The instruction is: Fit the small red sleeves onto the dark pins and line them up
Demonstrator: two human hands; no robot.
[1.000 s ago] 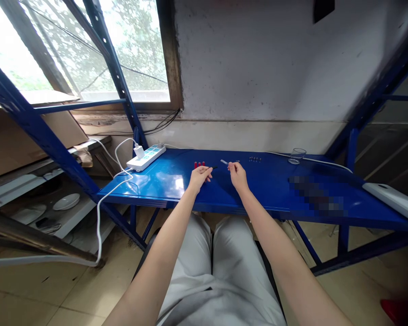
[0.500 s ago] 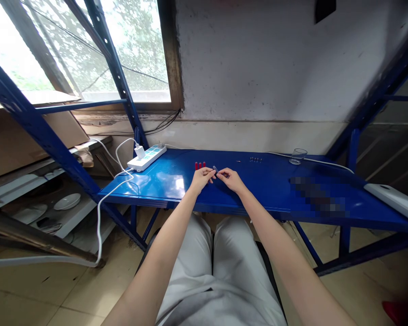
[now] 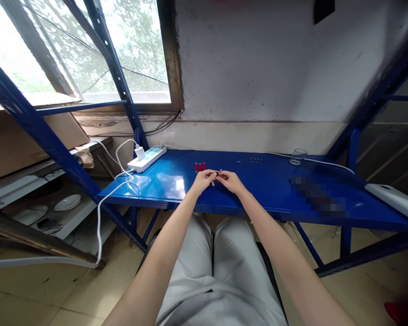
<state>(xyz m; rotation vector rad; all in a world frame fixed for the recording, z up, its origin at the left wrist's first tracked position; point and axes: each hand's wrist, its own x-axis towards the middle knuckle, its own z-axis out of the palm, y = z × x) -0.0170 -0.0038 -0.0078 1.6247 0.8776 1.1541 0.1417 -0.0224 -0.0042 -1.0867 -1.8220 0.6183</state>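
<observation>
My left hand (image 3: 204, 179) and my right hand (image 3: 230, 180) meet fingertip to fingertip over the middle of the blue metal shelf (image 3: 265, 190). Both are closed in a pinch on a small thin part (image 3: 218, 173) held between them; it is too small to name. Just behind my left hand stand a few small red pieces (image 3: 200, 166). Farther back on the shelf lies a short row of tiny dark parts (image 3: 255, 159).
A white power strip (image 3: 146, 157) with a plugged-in charger and white cable sits at the shelf's left back corner. A small glass (image 3: 298, 156) stands at the back right, a white flat object (image 3: 394, 198) at the far right. Blue rack uprights flank both sides.
My right hand has moved left from behind the shelf's middle to meet my left hand, bringing a thin part with it. The two hands now touch at the fingertips.
</observation>
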